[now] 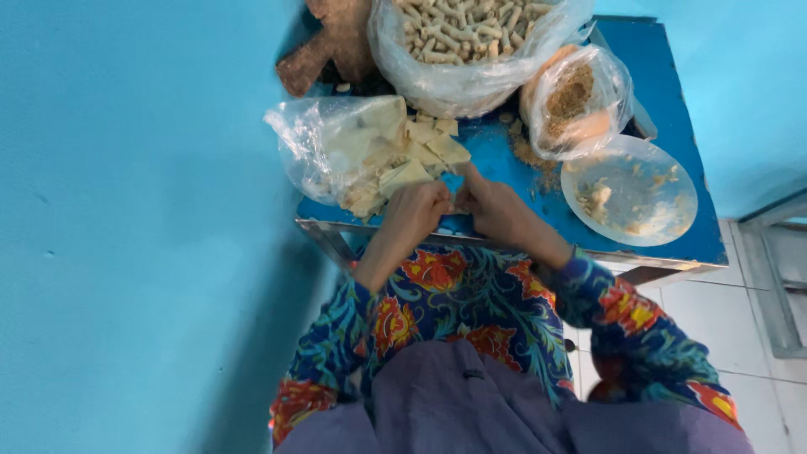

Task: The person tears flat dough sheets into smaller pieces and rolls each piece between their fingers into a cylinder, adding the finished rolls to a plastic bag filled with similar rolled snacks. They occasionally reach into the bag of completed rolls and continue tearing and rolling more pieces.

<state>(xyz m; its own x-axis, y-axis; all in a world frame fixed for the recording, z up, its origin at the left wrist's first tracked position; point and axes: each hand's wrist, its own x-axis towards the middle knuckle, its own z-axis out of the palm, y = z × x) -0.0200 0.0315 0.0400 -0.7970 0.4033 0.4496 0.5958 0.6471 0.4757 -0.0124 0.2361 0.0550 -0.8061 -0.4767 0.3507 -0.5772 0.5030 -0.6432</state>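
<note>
— Hands meet at the near edge of the blue table (672, 227), don't they?

— Yes. We see the left hand (416, 214) curled shut and the right hand (496, 210) pinching, both closed on a small pale wrapper piece (456, 207) (mostly hidden between the fingers).

— And beyond them?

— Flat, cream-coloured wrapper squares (420, 155) spill from a crinkled clear bag (324, 147) just beyond the knuckles. Farther off, a big clear bag of finished little rolls (462, 34); to its right, a small bag of brown crumbly filling (576, 97); nearer right, a round translucent plate (630, 192), smeared.
</note>
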